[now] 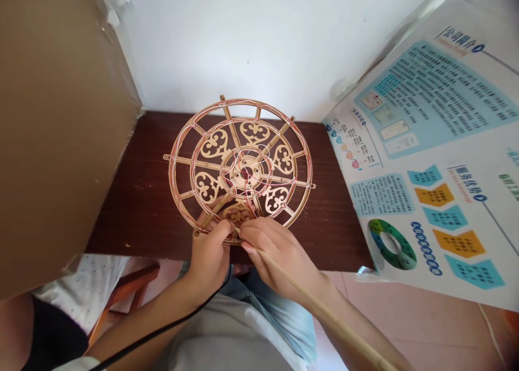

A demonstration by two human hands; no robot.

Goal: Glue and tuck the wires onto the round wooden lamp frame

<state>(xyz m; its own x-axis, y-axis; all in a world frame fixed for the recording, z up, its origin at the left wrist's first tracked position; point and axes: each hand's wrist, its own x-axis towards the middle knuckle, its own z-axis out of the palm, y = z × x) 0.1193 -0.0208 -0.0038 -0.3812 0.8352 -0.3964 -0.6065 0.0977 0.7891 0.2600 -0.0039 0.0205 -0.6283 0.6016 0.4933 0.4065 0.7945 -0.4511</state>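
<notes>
While the head camera is looking down, the left hand (208, 257) is pinching the lower rim of a laser-cut wooden spoked wheel (245, 171), and the right hand (275, 252) is gripping a long wooden dowel (324, 317) close against that rim. Red thread (248, 200) is looping across the wheel's spokes and hub. The wheel is lying flat near the front edge of a dark wooden surface (133, 198), with a cardboard sheet (60, 127) standing left and a printed Chinese-language poster (430, 144) leaning right.
</notes>
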